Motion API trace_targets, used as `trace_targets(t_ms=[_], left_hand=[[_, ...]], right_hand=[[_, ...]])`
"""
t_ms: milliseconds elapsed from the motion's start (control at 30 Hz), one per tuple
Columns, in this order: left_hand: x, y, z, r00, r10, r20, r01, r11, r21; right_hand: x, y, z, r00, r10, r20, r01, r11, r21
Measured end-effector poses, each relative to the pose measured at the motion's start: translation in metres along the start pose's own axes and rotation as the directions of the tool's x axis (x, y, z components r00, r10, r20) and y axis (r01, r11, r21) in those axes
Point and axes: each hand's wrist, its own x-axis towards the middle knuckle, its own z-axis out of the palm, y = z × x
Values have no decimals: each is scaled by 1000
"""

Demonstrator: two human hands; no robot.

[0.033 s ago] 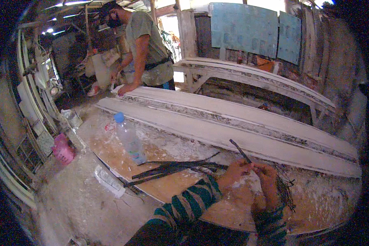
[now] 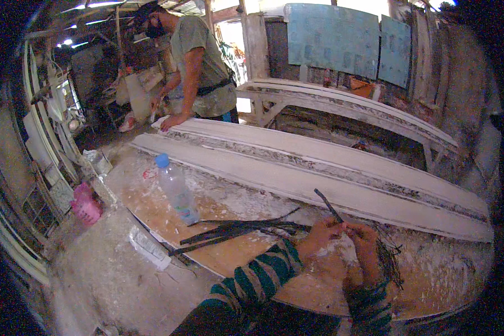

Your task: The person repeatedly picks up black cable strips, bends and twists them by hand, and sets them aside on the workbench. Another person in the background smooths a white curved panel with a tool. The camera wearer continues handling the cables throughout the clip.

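Left hand: our left hand (image 2: 318, 238) closes around the near end of a thin dark strip (image 2: 329, 206), pinching it so the free end angles up and away over the bench.
Right hand: our right hand (image 2: 363, 238) meets the left at the same spot, fingers curled tight on the strip; both hands work one piece between them, which is why they sit touching.
Strip bundle: more dark strips (image 2: 238, 229) lie fanned on the wooden board (image 2: 229, 255), just left of our hands, within easy reach.
Frayed fibres: a tangle of dark fibres (image 2: 389, 260) hangs beside our right wrist.
Bottle: a clear plastic bottle (image 2: 176, 190) with a blue cap stands at the board's far left, apart from the work.
Planks: long white-dusted planks (image 2: 319, 168) run across behind the board.
Co-worker: another person (image 2: 199, 67) leans on the planks' far end.
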Motion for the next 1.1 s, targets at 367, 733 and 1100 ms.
trace_targets(t_ms=[367, 733, 1100], left_hand=[[3, -7, -6, 980, 172, 98, -190, 957, 219], [-3, 10, -6, 993, 94, 65, -114, 817, 565], [2, 4, -12, 961, 249, 120, -272, 925, 263]], right_hand=[[-1, 1, -3, 998, 43, 46, -45, 999, 26], [-4, 3, -5, 976, 156, 152, -195, 939, 283], [-8, -15, -1, 972, 136, 193, -155, 985, 83]])
